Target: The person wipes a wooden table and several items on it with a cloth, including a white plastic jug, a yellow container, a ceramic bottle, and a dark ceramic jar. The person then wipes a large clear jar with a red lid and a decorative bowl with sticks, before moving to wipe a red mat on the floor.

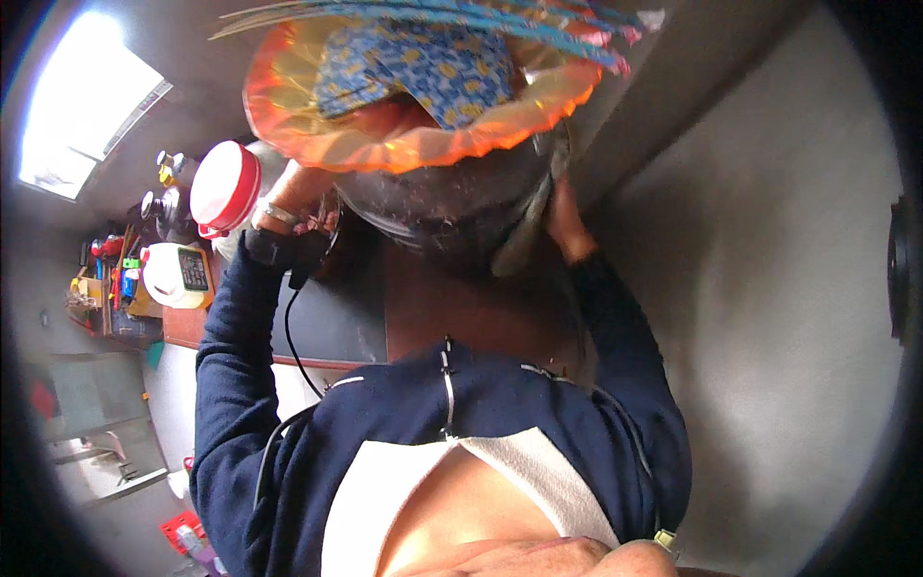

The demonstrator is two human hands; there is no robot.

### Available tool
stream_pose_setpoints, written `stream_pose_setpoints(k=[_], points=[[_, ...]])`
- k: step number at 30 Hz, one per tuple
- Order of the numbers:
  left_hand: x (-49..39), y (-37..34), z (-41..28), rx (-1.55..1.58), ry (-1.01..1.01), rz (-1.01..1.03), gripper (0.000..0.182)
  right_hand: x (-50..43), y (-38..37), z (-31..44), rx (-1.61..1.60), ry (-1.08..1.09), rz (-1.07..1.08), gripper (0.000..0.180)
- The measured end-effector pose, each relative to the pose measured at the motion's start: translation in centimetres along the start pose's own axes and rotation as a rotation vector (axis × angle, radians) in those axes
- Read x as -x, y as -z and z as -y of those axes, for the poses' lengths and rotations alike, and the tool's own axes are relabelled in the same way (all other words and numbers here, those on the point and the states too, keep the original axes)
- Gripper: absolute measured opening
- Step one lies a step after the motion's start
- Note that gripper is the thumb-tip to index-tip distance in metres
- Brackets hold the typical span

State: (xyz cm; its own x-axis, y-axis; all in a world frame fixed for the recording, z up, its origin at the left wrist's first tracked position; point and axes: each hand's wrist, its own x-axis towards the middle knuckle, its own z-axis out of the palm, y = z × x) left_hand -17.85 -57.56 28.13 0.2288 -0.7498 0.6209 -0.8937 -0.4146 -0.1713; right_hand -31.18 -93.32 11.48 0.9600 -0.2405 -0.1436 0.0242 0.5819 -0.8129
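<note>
A large dark round container (440, 209) with a glossy wall is between my hands, over the dark table top. On top sits a translucent orange dish (404, 153) with a scalloped rim, and a blue-and-yellow floral cloth (440, 68) lies in it. Several thin sticks wrapped in blue (461, 21) stretch across the dish's far side. My left hand (301, 184) grips the container's left side, its fingers mostly hidden under the orange rim. Along the right side my right hand (566, 216) holds the wall, beside a greyish strip (526, 231) that I cannot identify.
Close to my left wrist stands a jar with a red-and-white lid (223, 184). A white jug (173, 274) and dark bottles (173, 209) are further left, near a cluttered shelf (119, 281). A black cable (292, 332) hangs past the table edge (324, 363). A grey wall (779, 288) rises at right.
</note>
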Motion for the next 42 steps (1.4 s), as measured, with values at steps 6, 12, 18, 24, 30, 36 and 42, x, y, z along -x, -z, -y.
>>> stream_pose_setpoints(k=[6,12,18,24,30,36,42], points=[[-0.1,0.9,-0.7,0.149,0.139,0.030,0.021,-6.1,4.3,-3.7,0.038,-0.225,-0.056,0.066],[0.0,1.6,-1.2,0.335,0.333,0.049,0.020,3.6,4.4,-12.6,0.252,0.164,-0.137,0.059],[0.5,2.6,-1.0,0.418,0.449,0.069,0.020,7.3,1.6,-11.2,1.335,1.000,-0.128,0.046],[2.2,4.6,-2.1,0.455,0.578,0.093,0.020,-11.5,6.7,-2.3,0.334,0.146,0.042,0.040],[3.0,5.4,-2.9,0.483,0.654,0.102,0.020,-15.2,7.9,-1.0,0.447,0.047,0.078,0.039],[2.6,4.4,-2.5,0.572,0.668,0.083,0.020,-7.6,10.3,-6.8,0.629,0.225,0.070,0.038],[2.1,1.6,-1.5,0.724,0.634,0.030,0.021,5.1,3.1,-2.8,0.677,0.460,0.141,0.040]])
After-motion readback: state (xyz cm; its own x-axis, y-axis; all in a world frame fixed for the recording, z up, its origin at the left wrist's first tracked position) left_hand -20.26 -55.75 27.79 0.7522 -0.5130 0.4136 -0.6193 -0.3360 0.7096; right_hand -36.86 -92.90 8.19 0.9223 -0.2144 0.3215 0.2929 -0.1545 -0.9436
